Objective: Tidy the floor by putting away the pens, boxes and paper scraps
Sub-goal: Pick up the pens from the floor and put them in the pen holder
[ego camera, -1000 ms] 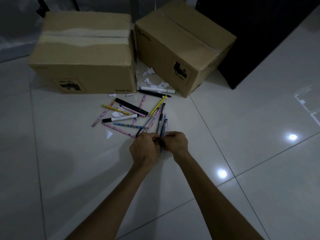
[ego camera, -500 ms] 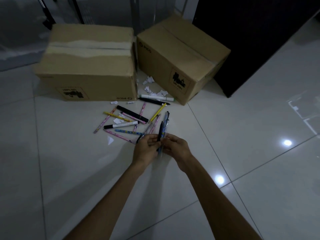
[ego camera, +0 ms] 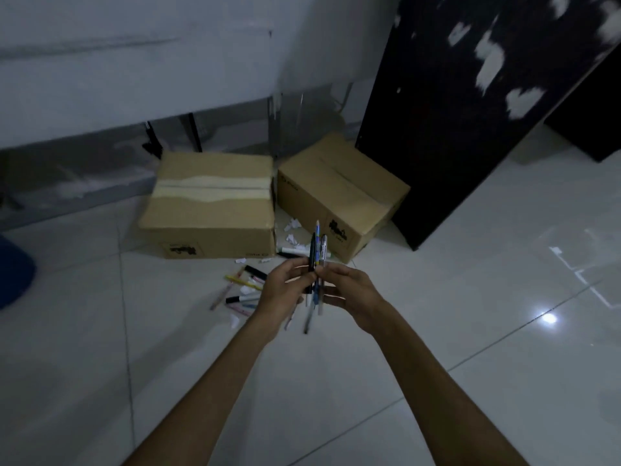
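A small bunch of pens stands upright above the floor, pinched from both sides between my left hand and my right hand. Under and left of my hands, several more pens lie scattered on the white tiles, partly hidden by my left hand. White paper scraps lie in the gap between two closed cardboard boxes, one on the left and one on the right. A white marker lies in front of that gap.
A tall black panel leans behind the right box. A blue object sits at the left edge. A grey wall base runs behind the boxes. Glossy white tiles stretch to the right and toward me.
Both hands have lifted the bunch of pens off the floor and turned it upright. The camera has tilted up and back, showing the wall and more of the black panel.
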